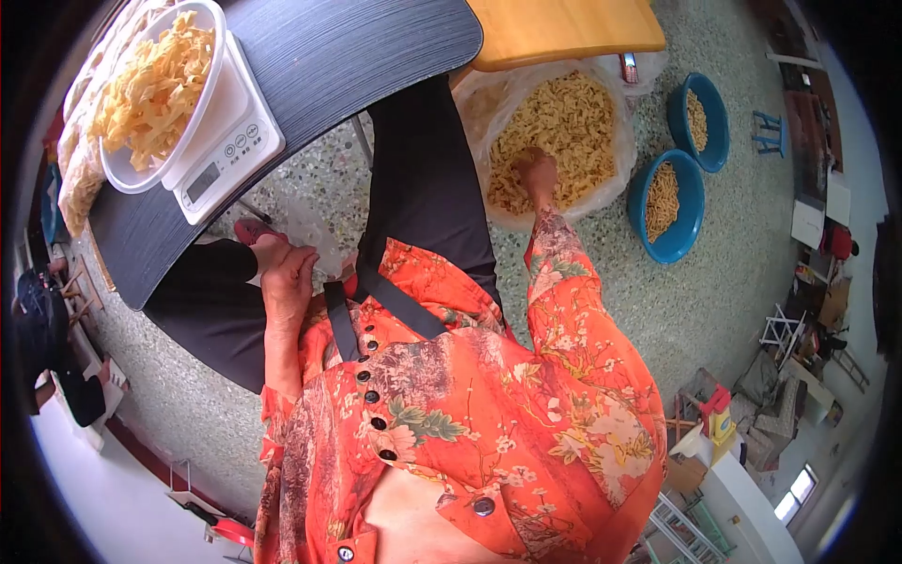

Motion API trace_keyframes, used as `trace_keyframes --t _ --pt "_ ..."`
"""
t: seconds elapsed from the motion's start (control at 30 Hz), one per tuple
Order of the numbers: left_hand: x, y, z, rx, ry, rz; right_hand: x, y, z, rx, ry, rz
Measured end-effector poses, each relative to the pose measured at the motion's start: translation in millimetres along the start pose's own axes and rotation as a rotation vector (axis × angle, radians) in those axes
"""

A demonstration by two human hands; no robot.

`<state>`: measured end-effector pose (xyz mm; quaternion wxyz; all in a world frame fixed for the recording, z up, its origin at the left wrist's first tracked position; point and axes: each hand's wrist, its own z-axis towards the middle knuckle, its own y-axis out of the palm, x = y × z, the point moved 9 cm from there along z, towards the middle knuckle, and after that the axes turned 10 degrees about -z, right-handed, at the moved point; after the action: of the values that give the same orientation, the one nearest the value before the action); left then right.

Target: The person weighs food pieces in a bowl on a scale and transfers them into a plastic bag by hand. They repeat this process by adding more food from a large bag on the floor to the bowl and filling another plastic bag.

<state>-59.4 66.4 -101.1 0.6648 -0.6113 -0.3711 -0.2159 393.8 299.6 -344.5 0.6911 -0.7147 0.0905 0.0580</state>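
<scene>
My right hand (537,176) is down in a large clear plastic sack of pale yellow, crinkled snack pieces (568,122). Its fingers are curled into the heap, and their tips are hidden. Close to my lap, my left hand (289,268) is closed on a thin clear plastic bag (312,230), which hangs between my knees. On the dark table at the upper left, a white digital scale (230,162) carries a white plastic bowl (218,70). Yellow-orange crinkled pieces (162,89) are heaped in that bowl.
The dark table (348,47) curves across in front of me beside a wooden board (564,28). Two blue basins (691,230) of snack pieces stand on the speckled floor right of the sack. A small blue stool (769,133) is beyond them. Household clutter lines the right wall.
</scene>
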Motion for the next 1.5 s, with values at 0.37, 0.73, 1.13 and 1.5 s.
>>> trace_keyframes --t 0.37,0.73,1.13,1.5 --pt "-2 -2 0 -0.003 0.033 0.011 24 -21 20 0.06 0.051 0.189" --pt "-11 2 4 0.006 0.028 -0.1 60 -38 -4 -0.27 0.54 1.31" --pt "-16 0 -4 0.131 0.141 -0.116 -131 -252 26 -0.27 -0.131 1.702" --pt "-16 -1 -4 0.175 0.168 -0.109 -453 -377 22 -0.305 -0.81 1.391"
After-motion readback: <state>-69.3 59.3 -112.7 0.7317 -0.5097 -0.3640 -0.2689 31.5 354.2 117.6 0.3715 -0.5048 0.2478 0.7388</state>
